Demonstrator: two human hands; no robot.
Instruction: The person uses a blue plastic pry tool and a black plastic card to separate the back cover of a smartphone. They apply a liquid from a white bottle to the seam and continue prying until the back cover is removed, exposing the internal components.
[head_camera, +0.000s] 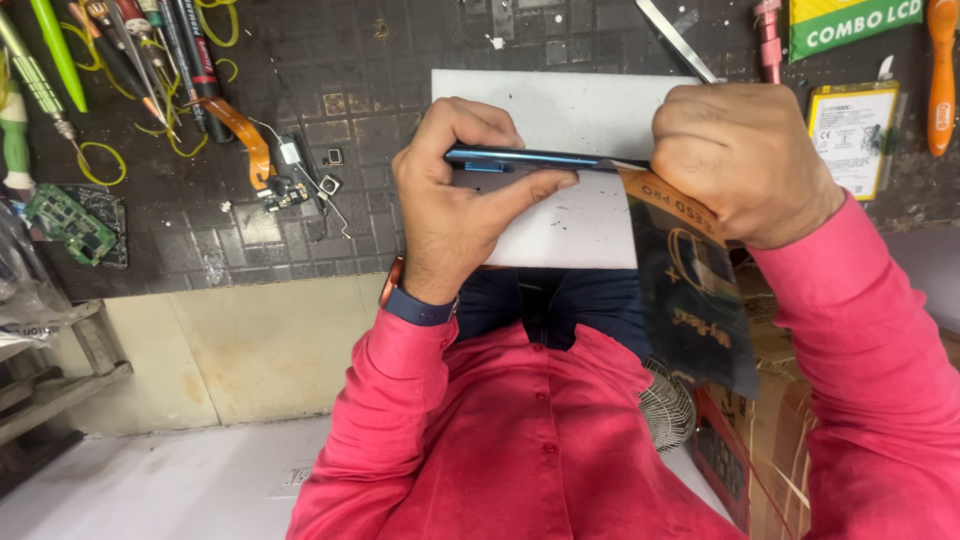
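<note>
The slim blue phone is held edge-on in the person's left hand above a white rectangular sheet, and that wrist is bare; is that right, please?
No: the wrist wears a watch with a dark blue band, as the head view shows. The rest holds: the left hand holds the slim blue phone edge-on above the white sheet, while the right hand grips a dark printed film.

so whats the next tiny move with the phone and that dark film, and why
Probably slide the dark plastic film a little further along the seam. The left hand grips the slim blue phone edge-on over the white sheet, and the right hand pinches the film at the phone's end, where its tip seems to meet the edge.
</note>
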